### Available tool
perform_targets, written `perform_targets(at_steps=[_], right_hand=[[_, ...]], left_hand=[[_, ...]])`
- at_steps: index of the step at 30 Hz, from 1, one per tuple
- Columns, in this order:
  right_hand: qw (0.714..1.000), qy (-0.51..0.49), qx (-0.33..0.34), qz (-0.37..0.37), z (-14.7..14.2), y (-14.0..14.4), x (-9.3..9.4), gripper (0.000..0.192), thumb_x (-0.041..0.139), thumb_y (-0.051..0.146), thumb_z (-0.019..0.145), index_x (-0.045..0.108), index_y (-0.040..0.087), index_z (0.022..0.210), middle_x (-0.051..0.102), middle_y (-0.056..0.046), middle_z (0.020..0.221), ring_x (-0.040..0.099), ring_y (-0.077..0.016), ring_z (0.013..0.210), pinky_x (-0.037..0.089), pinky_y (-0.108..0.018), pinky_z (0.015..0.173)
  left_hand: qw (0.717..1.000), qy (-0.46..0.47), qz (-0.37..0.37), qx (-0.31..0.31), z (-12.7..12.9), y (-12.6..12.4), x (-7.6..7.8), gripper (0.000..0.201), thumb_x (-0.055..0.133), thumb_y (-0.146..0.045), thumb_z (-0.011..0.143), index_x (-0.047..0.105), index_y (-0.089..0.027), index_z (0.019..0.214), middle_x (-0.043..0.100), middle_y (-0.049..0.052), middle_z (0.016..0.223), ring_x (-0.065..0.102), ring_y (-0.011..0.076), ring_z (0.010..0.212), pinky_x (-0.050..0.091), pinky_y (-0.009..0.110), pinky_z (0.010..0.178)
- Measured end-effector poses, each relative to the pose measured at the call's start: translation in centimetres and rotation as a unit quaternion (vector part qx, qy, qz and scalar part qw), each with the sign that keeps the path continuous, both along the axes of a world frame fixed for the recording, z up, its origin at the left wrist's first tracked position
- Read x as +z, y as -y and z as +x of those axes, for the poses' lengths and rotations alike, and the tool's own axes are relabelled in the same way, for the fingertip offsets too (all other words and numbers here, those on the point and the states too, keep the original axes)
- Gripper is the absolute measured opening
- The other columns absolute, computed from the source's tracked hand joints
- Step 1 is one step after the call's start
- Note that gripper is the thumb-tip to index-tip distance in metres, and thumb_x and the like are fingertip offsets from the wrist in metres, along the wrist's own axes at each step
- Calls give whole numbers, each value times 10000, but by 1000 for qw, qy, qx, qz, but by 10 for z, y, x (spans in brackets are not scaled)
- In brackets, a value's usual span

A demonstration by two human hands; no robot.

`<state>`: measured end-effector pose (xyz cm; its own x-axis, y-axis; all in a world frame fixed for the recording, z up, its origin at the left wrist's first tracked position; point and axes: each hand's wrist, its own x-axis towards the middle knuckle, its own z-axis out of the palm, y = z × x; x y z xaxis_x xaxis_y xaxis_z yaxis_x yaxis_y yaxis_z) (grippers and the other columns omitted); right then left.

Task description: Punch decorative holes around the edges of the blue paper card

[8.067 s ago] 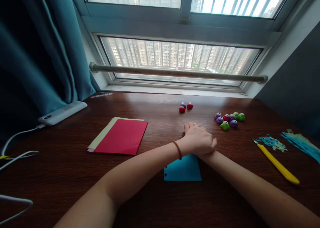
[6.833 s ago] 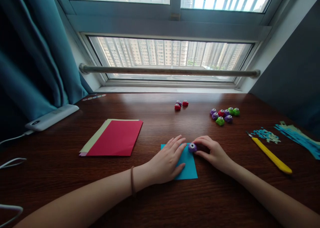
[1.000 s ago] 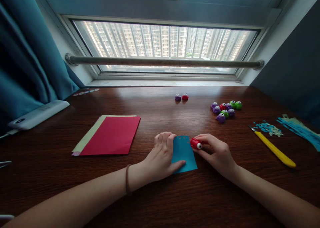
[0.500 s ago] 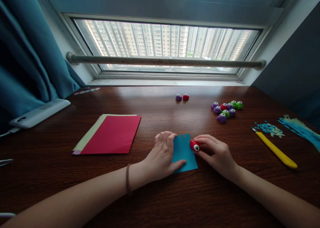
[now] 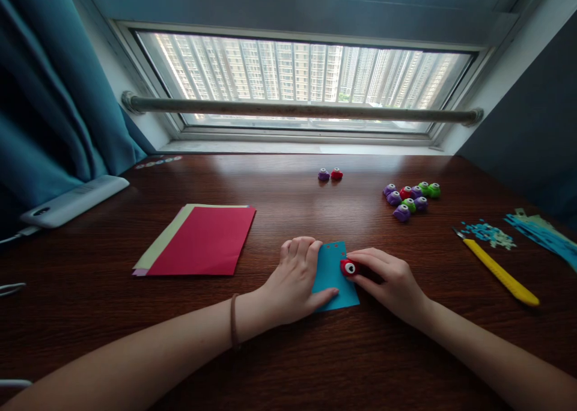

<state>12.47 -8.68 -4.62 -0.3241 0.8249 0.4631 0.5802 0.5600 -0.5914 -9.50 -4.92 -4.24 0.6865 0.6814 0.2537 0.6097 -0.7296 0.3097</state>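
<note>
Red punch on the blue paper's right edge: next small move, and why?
Probably press down. The red punch sits on the right edge of the blue paper, gripped by the right hand. The left hand lies flat on the sheet. A row of holes already runs along the far edge.

Both forearms are reaching in from the bottom corners toward the lower middle of the frame. The left hand is lying palm down, fingers together and stretched flat, a band circling its wrist. The right hand is resting just right of it, fingers curled and pinching inward.
</note>
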Motion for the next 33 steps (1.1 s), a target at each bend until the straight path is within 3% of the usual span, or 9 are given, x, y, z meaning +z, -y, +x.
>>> perform_targets(at_steps=[18, 33], right_hand=[[999, -11, -8, -39, 2, -8, -2, 240, 624, 220, 817, 642, 239, 1056, 608, -62, 1051, 568, -225, 953, 498, -361, 820], [998, -21, -23, -48, 2, -7, 1, 246, 650, 228, 792, 651, 244, 1038, 627, -55, 1014, 584, -223, 928, 501, -357, 814]], left_hand=[[1000, -12, -14, -13, 1, -1, 6, 661, 556, -543, 781, 370, -115, 1249, 433, 159, 1201, 362, 340, 1124, 236, 544, 964], [999, -39, 10, 4, -1, 2, 6, 642, 485, -592, 821, 390, -194, 1315, 437, 109, 1302, 295, 339, 1223, 61, 559, 1030]])
